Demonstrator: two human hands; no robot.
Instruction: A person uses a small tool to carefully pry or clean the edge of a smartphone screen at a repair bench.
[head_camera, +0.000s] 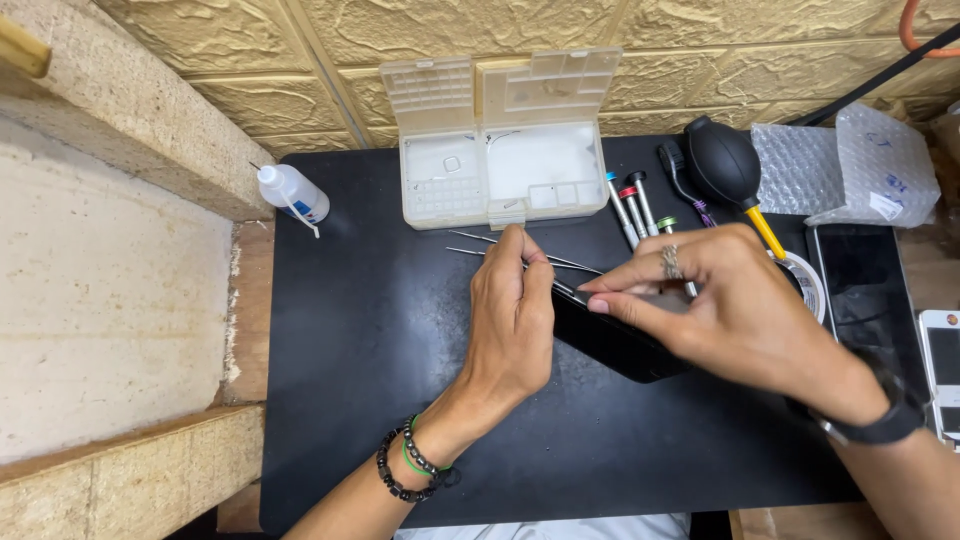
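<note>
Both our hands were on the black phone (610, 345): left hand (515, 320) pinching tweezers (500, 245), right hand (735, 300) gripping its edge. Looked like mid-disassembly; next needed steady fingers.

Looking steeply down from head height, close over the black mat (400, 330). Facing the stone wall (700, 60) just beyond the mat's far edge. Only one view here, framing the mat nearly whole, plus a ledge (110, 300) left of it.
</note>
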